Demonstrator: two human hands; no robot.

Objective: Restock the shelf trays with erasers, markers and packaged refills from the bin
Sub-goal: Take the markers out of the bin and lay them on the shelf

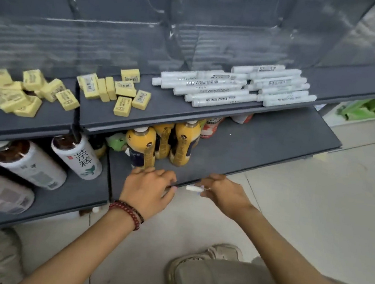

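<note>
Just off the front edge of the lower shelf [263, 145], the two hands meet above the floor [315, 203]. The right hand [225, 194] pinches a small white piece [192, 188] between thumb and fingertips, its free end pointing at the left hand [149, 190]. The left hand's fingers are curled inward; a thin dark line shows at their tips, and I cannot tell whether it is something held or only the shelf's edge behind. What the white piece is cannot be made out. A beaded bracelet [128, 212] circles the left wrist.

Behind the hands, yellow bottles [182, 146] stand near the lower shelf's front edge, with bare shelf to their right. Cans [209, 126] behind them are half hidden by the upper shelf [173, 111]. White bottles [77, 156] lie on their sides at the left; one bears large dark characters and a green mark.

On the upper shelf, the erasers [117, 89] lie loose in two yellow clusters towards its left end, each with a barcode label too small to read. The markers [234, 88] lie in a white pile towards the right, reaching the front edge; their dark print is blurred. Clear trays [221, 24] stand along the back, smeared by blur.

A shoe [205, 260] rests on the floor below the right forearm.
</note>
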